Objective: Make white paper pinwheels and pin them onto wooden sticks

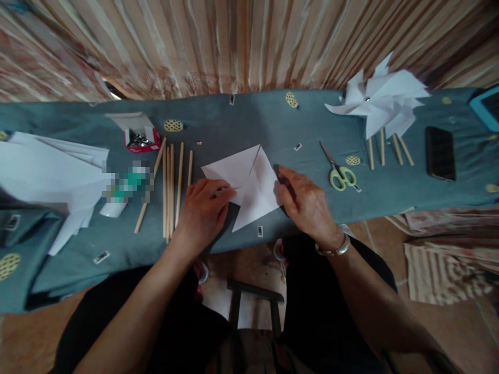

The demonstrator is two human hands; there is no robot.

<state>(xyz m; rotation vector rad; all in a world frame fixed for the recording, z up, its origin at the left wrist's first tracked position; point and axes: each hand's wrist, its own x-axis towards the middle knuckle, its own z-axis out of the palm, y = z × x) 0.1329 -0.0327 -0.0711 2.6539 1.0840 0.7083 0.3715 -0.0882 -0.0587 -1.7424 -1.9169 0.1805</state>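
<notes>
A square of white paper with slits cut in from its corners lies on the cloth-covered table in front of me. My left hand is at its left side, thumb and fingers closed on the edge there. At the opposite side my right hand, with a bracelet at the wrist, has its thumb and forefinger around the right edge. Green-handled scissors lie to the right of that hand. Several wooden sticks are lined up just left of my left hand.
Further left are a stack of white paper, a red box of small metal fasteners and a blurred green-and-white tube. Finished paper pinwheels on sticks lie at the back right, near a dark phone and a blue-edged device.
</notes>
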